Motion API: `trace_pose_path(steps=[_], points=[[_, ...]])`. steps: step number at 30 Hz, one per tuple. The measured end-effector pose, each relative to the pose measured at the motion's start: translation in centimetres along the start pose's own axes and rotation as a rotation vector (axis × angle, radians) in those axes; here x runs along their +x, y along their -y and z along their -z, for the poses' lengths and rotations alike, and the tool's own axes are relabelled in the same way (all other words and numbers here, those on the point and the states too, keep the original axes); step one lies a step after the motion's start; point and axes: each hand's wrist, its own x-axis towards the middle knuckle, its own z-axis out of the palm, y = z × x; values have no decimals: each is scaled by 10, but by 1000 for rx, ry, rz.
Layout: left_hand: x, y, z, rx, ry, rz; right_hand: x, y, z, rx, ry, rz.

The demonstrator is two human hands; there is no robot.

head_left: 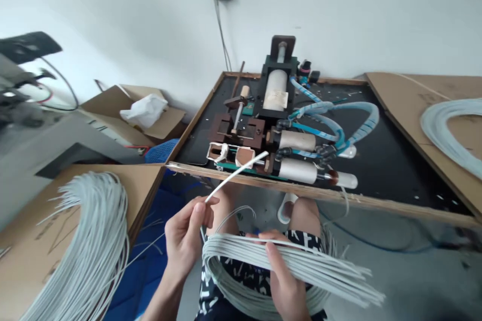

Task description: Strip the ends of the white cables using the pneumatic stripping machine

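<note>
Left hand point(184, 235) pinches 1 wire point(235, 174) aimed at 1 o'clock toward the machine point(271, 130), not inserted; right hand point(280, 273) grips the unprocessed bundle point(293, 261).

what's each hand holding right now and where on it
The left hand pinches a single white wire near its lower end. The right hand grips the bundle of white wires across its middle, on the lap.

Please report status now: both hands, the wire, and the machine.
Left hand pinches one white wire, tip at machine. Right hand grips wire bundle on lap. Nothing between.
</note>
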Motion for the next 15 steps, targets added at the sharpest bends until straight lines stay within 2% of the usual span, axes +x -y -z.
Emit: trace_pose_path(steps=[7, 12, 15], points=[[13, -5, -5, 107, -200, -32, -1, 9, -10, -134, -46, 146], [10, -4, -9, 338, -162, -159, -4, 2, -9, -28, -68, 90], [10, -2, -12, 427, -191, -200, -5, -1, -8, -10, -85, 57]])
